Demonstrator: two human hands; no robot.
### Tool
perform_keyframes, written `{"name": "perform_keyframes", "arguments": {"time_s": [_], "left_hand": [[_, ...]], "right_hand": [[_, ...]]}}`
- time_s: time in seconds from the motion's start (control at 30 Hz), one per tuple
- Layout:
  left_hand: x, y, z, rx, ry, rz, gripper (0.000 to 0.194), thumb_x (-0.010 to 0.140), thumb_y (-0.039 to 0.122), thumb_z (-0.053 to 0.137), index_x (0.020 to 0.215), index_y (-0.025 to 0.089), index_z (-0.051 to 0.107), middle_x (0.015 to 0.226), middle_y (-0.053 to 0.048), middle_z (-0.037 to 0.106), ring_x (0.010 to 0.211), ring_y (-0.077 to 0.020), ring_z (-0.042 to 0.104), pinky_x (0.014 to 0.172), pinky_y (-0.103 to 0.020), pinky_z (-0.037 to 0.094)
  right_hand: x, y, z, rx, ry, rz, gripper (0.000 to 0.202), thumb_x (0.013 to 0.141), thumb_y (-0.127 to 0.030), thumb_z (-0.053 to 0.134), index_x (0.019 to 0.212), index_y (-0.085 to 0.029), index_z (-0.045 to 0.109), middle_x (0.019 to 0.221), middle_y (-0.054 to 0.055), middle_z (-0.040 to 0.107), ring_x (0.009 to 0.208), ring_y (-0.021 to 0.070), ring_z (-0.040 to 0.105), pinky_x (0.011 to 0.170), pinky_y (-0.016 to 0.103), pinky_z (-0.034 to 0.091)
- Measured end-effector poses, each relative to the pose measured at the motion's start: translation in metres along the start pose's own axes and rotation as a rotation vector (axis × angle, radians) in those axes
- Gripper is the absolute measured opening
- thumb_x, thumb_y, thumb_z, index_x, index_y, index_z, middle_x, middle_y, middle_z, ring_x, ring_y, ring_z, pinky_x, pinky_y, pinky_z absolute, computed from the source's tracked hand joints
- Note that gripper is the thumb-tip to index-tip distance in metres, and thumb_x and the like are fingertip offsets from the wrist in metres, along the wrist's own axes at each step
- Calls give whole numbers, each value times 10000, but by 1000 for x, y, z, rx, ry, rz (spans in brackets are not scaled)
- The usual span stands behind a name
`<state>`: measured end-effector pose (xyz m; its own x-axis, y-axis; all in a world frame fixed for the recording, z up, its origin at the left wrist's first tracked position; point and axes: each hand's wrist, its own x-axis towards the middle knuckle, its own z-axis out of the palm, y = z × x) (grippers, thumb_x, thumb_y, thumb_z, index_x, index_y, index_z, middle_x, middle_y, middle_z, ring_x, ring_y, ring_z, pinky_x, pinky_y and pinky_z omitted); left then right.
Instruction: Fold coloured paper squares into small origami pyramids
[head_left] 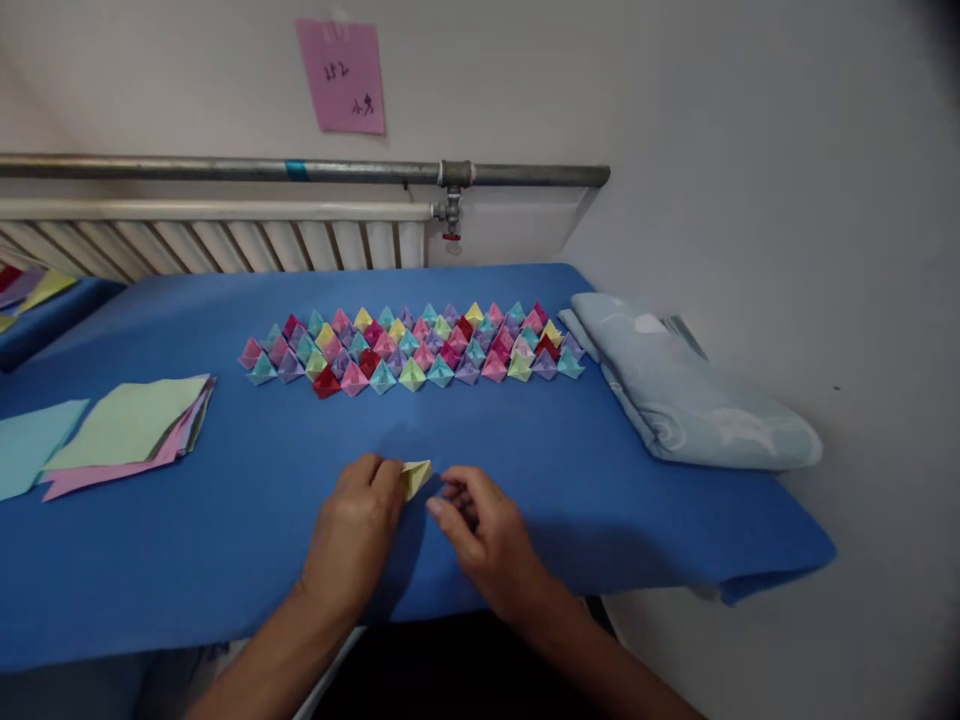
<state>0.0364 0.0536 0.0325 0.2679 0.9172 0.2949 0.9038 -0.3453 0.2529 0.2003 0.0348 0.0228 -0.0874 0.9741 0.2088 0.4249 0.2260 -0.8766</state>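
A small folded yellow paper piece (416,476) sits pinched in the fingers of my left hand (358,528), just above the blue table cover (225,560). My right hand (480,530) is close beside it on the right, fingers curled and apart, fingertips near the paper but not clearly touching it. Farther back on the cover lie several rows of small folded paper shapes (412,346) in pink, teal, yellow, purple and red, packed side by side.
A stack of flat coloured paper sheets (127,432) lies at the left. A folded pale blue cloth (690,395) rests at the right edge. A radiator (217,243) and a metal pipe (300,170) run along the wall behind, under a pink note (343,76).
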Motion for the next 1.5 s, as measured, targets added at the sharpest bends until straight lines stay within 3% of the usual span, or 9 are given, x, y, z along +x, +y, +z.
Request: {"name": "perform_keyframes", "arguments": {"time_s": [0.2,0.37,0.57,0.73,0.93,1.07,1.23,1.33,1.5], "left_hand": [[3,12,0,-273,167,-151,174,901,220,455,957,193,618,866,-42,626,719,-175,615,629,-282,476],[4,9,-2,-438,189,-210,157,864,223,487,945,200,619,844,-26,626,732,-168,616,672,-294,492],[1,9,-2,-622,194,-259,146,845,256,505,924,222,622,868,-15,648,741,-154,622,685,-280,488],[-3,11,-10,-907,109,-402,147,807,322,545,889,229,624,749,18,666,644,-141,618,614,-251,475],[-4,9,-26,-1398,-70,-623,209,701,332,676,867,206,654,829,5,695,756,-134,635,685,-222,498],[-4,9,-28,-1421,-21,-711,250,630,358,753,774,187,641,713,24,661,653,-108,598,612,-207,490],[-6,6,-29,-1360,34,-685,295,626,338,755,848,193,625,758,12,696,699,-133,648,635,-234,526],[-9,4,-29,-1363,48,-680,384,647,333,747,974,198,597,827,-5,723,748,-150,679,673,-258,545],[-12,5,-28,-1369,-6,-683,428,654,328,745,1026,192,582,822,-13,735,726,-153,686,666,-265,550]], "right_hand": [[24,-3,23,12,10,43,126,887,-310,527,969,-215,535,769,-1,623,653,142,586,596,249,444],[26,1,22,-65,12,-16,127,868,-207,508,984,-221,559,831,14,664,722,153,618,652,253,461],[22,0,21,58,93,-100,183,906,-175,448,1001,-220,598,840,7,682,733,135,640,665,228,483],[22,-2,21,41,182,-212,230,891,-134,448,997,-219,635,832,4,686,725,125,640,695,224,499],[17,-5,17,89,165,-374,363,872,-53,403,1069,-241,643,891,20,665,768,119,633,691,227,508],[14,-11,11,95,74,-428,431,861,-38,382,1129,-260,636,999,43,659,906,140,634,776,272,517],[9,-18,2,264,-149,-206,387,850,-136,471,1185,-265,616,1098,42,662,973,170,624,841,316,502],[8,-22,1,440,-158,25,417,846,-249,523,1262,-243,544,1068,43,661,852,156,631,762,295,509],[11,-26,8,422,-128,247,170,830,-357,579,880,-201,621,729,-16,598,644,112,549,590,218,440]]}}
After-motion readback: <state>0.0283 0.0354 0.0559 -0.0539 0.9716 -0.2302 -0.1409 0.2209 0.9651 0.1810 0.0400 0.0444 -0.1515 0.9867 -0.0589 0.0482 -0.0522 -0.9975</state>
